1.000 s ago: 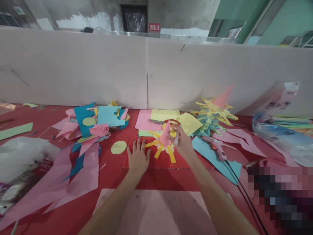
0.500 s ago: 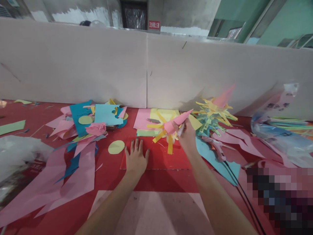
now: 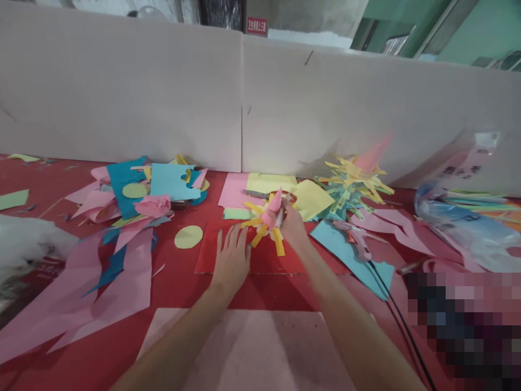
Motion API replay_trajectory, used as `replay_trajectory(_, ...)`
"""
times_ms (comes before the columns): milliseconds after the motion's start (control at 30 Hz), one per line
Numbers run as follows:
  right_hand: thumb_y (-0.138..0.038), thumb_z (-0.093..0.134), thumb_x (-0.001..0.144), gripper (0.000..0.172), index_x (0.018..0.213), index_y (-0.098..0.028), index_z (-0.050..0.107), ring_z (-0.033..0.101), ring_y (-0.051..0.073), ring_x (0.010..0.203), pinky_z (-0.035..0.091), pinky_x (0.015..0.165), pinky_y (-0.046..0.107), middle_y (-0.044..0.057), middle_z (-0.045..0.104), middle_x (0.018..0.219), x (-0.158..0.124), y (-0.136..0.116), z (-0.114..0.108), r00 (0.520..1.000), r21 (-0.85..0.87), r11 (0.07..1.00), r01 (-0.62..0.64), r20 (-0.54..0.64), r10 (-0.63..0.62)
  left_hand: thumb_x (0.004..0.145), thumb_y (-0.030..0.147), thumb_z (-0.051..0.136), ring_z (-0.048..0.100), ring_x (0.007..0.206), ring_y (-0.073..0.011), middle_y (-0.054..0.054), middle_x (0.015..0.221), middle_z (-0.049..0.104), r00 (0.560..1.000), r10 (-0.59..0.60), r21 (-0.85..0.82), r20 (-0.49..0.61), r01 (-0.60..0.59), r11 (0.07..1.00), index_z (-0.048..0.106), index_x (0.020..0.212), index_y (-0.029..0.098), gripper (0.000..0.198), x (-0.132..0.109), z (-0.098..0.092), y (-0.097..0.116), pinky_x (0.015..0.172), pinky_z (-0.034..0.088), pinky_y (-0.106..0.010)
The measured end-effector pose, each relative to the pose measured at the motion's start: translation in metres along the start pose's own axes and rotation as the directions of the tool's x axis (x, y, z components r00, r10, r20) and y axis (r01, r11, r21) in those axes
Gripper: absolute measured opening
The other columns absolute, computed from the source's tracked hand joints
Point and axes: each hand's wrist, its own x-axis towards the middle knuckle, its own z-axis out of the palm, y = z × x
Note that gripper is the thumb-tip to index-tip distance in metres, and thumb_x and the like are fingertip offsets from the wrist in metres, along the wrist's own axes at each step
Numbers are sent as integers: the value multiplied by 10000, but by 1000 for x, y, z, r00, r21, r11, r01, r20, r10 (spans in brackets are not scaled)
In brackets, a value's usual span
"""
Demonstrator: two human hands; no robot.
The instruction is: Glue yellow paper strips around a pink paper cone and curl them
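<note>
My right hand (image 3: 293,227) is closed around a pink paper cone (image 3: 272,210) with yellow paper strips (image 3: 260,234) fanning out from its base. A whitish, pen-like thing (image 3: 279,218) shows beside the cone in the same hand; its kind is unclear. The cone points up and a bit to the right, just above a red board (image 3: 293,263). On the board's left part my left hand (image 3: 233,256) lies with fingers stretched out, close to the nearest yellow strips. Behind the cone lie scissors (image 3: 256,193), partly hidden by it.
A similar pink cone (image 3: 373,156) on layered yellow and green strips stands at the back right. A hot glue gun (image 3: 358,241) with a black cord rests on blue paper (image 3: 331,247). A yellow disc (image 3: 188,237) and pink scraps (image 3: 130,277) lie left. A white partition (image 3: 171,92) stands behind.
My right hand has brought the cone left and down toward my left hand, and the cone now stands more upright. My left hand has turned slightly rightward.
</note>
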Motion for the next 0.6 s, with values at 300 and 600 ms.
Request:
replay_trajectory(300,-441,584,751,422,1116,-233,553,533,120,506,428,507,250,12,639,813,-26,19,-11,996,186,982,-25,-75,40,907,310,361,312,1331,-243,-103,1456,337,953,262,-129,154,-244,961,345,1371,160,488,-10,5,18,1087,287,-444)
replay_trajectory(600,-472,402,880,386,1159,-228,509,455,67,437,409,470,221,-8,600,806,-48,2,-27,957,433,901,-30,-249,152,934,393,252,295,1343,-223,-68,1473,305,945,239,-66,224,-230,971,332,1381,159,511,-14,12,18,1094,245,-496)
